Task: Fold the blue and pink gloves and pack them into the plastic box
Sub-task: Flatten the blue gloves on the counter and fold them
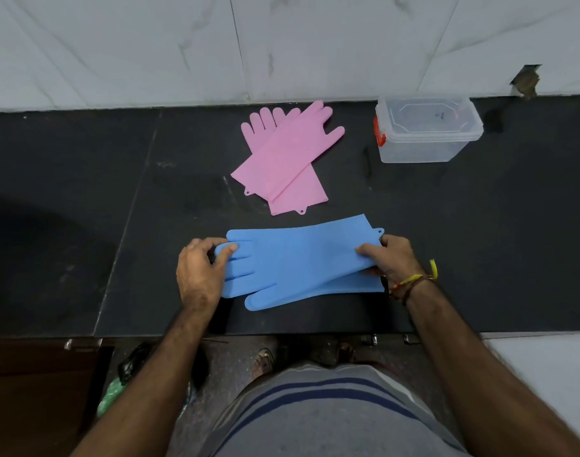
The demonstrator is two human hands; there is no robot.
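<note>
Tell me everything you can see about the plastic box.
The plastic box is small, clear and rectangular, with a see-through lid on top and a red latch on its left end. It looks empty. It stands upright on the dark counter, at the back right near the pale wall, to the right of the pink gloves and apart from them. Neither hand touches it.

Soft, even light, rather dim, with a cool cast. The black counter shows faint sheen just left of the plastic box. Short shadows below the counter's near edge. Wide-angle bending at the borders; forearms blur near the bottom corners
</note>
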